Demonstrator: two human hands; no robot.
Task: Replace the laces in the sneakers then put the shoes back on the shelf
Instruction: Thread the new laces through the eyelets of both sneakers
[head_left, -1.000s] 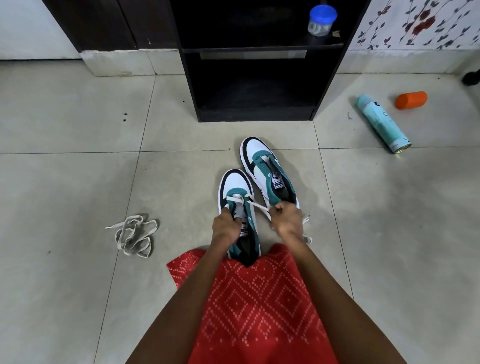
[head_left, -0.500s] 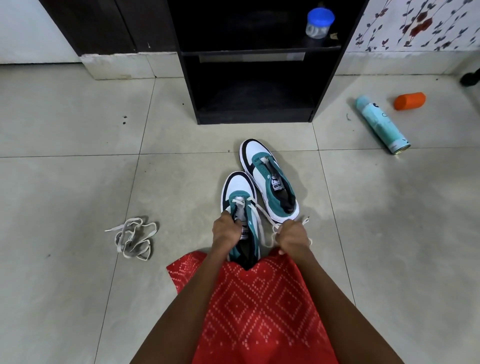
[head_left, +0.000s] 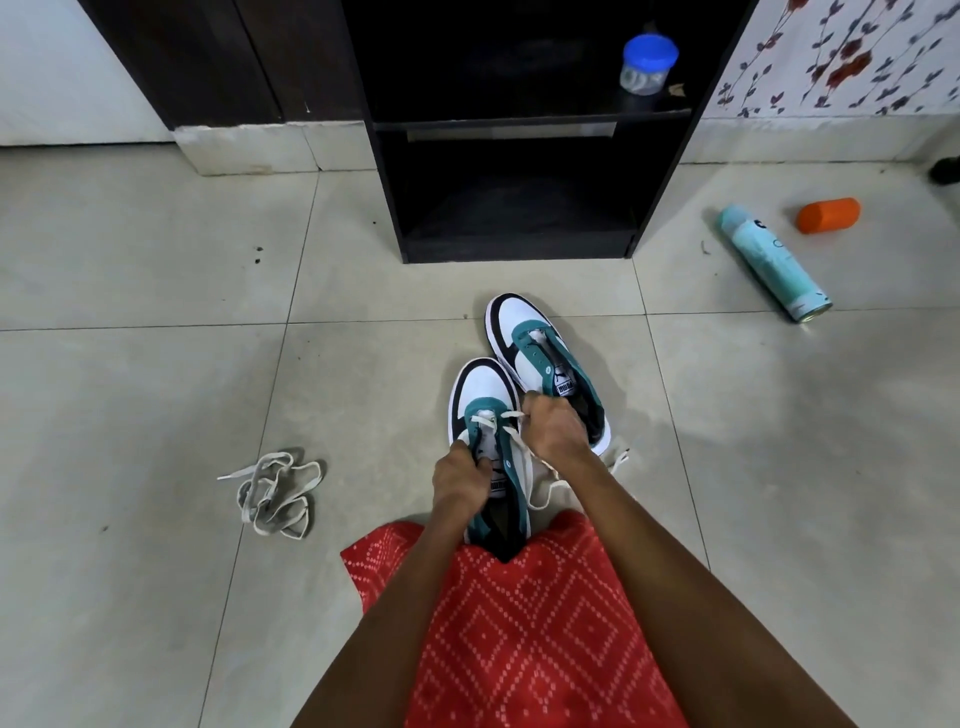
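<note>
Where there is room: bare floor (head_left: 156, 389) on both sides of the shoes.
Near shoe (head_left: 485, 395): on the floor, heel against the red cloth (head_left: 519, 649).
Far shoe (head_left: 519, 322): at 1 o'clock, touching it.
Shelf (head_left: 389, 182): at 12 o'clock, well apart, its bottom level open.
Old lace (head_left: 275, 493): at 9 o'clock.
Spray can (head_left: 769, 262): at 2 o'clock.
Left hand (head_left: 460, 483): fingers curled, holding the near shoe by its tongue.
Right hand (head_left: 553, 428): closed tight, pinching the white lace (head_left: 501, 415).
</note>
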